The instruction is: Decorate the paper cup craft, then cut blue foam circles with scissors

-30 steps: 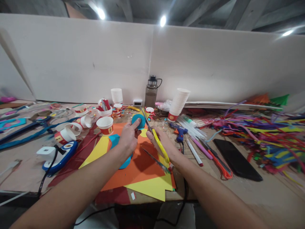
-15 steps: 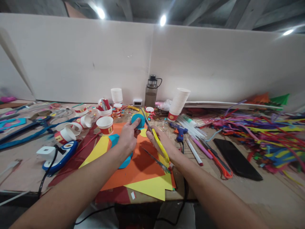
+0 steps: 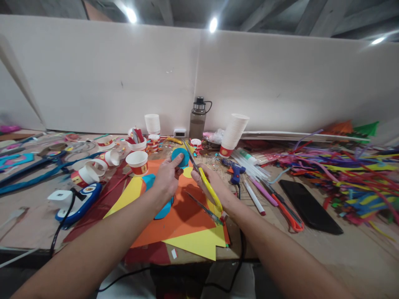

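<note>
Between the thumb and fingers of my left hand (image 3: pixel 168 176) is a round blue paper piece (image 3: pixel 180 158). My right hand (image 3: pixel 209 182) grips the yellow handles of a pair of scissors (image 3: pixel 206 183), whose blades are parted and point up and away, right beside the blue piece's edge. Below both hands lie orange paper (image 3: pixel 187 211), yellow paper (image 3: pixel 199 243) and more blue paper (image 3: pixel 163 212). A small yellow disc (image 3: pixel 187 172) shows between my hands. On the orange sheet, a thin pointed tool (image 3: pixel 204 207) lies partly beside my right wrist.
A white cup (image 3: pixel 137 162) stands left of my hands, near a blue power strip (image 3: pixel 81 205). Behind are a bottle (image 3: pixel 197 120) and stacked cups (image 3: pixel 234 135). Rightward lie a glue gun (image 3: pixel 237 172), markers, a black phone (image 3: pixel 310 206) and many pipe cleaners (image 3: pixel 352 174).
</note>
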The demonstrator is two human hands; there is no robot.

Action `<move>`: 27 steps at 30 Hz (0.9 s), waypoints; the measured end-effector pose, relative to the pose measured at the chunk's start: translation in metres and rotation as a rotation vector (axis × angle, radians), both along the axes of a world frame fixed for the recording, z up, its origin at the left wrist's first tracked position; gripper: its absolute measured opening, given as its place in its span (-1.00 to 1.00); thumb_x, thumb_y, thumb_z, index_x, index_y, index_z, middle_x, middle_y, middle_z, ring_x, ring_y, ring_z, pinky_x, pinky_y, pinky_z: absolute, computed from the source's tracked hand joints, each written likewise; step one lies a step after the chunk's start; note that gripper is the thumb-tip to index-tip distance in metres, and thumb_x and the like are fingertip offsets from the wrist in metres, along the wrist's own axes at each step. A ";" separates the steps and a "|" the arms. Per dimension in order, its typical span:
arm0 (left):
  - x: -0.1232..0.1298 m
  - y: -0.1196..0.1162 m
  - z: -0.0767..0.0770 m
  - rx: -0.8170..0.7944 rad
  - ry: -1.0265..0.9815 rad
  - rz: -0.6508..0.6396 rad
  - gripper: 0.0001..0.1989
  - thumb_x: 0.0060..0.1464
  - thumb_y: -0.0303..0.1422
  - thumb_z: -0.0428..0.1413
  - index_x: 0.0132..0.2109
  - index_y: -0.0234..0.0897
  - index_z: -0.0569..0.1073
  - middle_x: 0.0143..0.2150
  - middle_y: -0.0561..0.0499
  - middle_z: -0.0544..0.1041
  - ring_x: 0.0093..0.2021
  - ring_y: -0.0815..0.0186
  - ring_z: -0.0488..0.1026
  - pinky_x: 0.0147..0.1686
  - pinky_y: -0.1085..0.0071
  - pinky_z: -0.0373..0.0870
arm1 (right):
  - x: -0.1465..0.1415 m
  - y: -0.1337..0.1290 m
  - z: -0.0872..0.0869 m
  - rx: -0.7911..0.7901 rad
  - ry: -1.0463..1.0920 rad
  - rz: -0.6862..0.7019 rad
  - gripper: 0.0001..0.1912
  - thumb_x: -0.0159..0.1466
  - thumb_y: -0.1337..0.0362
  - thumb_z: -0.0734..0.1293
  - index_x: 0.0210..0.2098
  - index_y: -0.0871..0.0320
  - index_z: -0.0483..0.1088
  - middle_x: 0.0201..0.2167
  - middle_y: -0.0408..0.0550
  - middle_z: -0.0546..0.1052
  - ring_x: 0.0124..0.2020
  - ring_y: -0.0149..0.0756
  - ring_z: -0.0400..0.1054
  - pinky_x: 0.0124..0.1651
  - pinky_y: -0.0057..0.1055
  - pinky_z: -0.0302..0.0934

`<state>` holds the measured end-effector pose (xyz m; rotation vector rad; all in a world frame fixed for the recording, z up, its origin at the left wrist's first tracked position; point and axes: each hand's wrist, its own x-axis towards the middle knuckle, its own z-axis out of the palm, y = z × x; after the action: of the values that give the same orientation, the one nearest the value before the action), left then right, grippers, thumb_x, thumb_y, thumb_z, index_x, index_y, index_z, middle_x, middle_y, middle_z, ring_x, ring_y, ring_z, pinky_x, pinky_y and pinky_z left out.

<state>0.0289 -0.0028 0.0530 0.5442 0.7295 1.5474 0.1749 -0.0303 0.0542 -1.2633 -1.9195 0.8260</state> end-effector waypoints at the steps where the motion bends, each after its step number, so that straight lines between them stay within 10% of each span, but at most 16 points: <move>1: 0.000 0.000 0.001 0.000 0.004 -0.002 -0.70 -0.33 -0.36 0.40 -0.45 -0.31 0.44 -0.54 0.12 0.47 -0.56 0.52 0.31 -0.56 0.57 0.14 | 0.000 0.000 0.000 0.004 -0.004 0.002 -0.67 0.26 -0.02 0.23 -0.39 0.10 0.16 -0.53 -0.24 0.21 -0.48 -0.43 0.09 -0.42 -0.47 -0.02; 27: -0.016 0.007 0.000 0.095 0.207 -0.059 -0.73 -0.33 -0.30 0.39 -0.46 -0.31 0.50 -0.54 0.08 0.48 -0.54 0.48 0.33 -0.54 0.54 0.13 | 0.007 0.003 0.000 0.120 -0.132 0.021 -0.68 0.30 0.00 0.19 -0.39 0.12 0.18 -0.49 -0.22 0.26 -0.44 -0.41 0.12 -0.39 -0.46 -0.05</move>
<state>0.0132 0.0045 0.0530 0.7992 0.7919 1.4902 0.1822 -0.0273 0.0541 -1.2542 -2.0578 0.6414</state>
